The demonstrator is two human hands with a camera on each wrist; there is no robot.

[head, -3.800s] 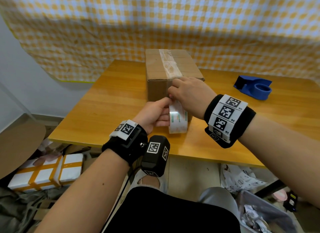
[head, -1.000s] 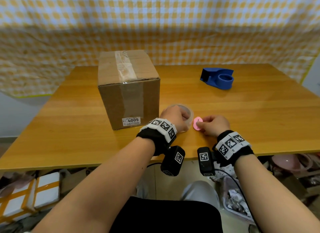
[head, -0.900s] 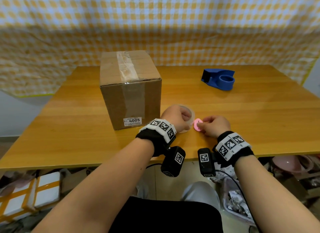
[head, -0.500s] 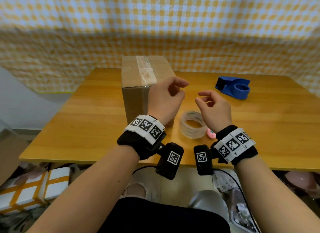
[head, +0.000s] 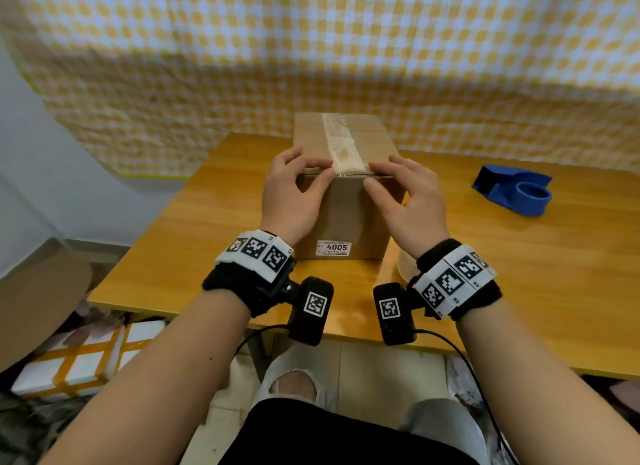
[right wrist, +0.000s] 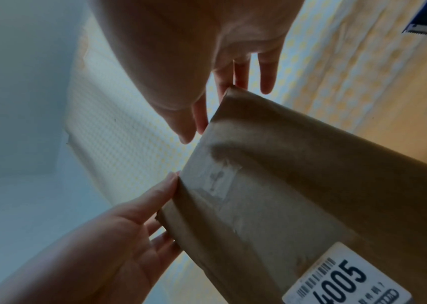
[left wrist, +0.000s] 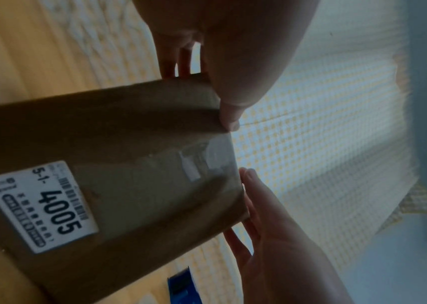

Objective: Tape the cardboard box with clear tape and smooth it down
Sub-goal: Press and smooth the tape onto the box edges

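Head view bright, edges warped; wrist views dim, backlit, blurred.

**Matt cardboard, glossy tape, varnished wood**

The cardboard box (head: 346, 208) is plain brown corrugated board, matt and slightly fibrous. A strip of clear tape (head: 341, 146) runs along its top and down the front face; it is shiny film, wrinkled in places, catching the light. A white paper label (head: 332, 247) on the front looks smooth with a faint sheen. The bench (head: 519, 257) is yellow wood with visible grain under a smooth, semi-gloss varnish. The tape dispenser (head: 512, 194) is blue moulded plastic, smooth and softly glossy. Behind hangs a checked cloth (head: 311, 49), yellow and white, thin, matt and creased.
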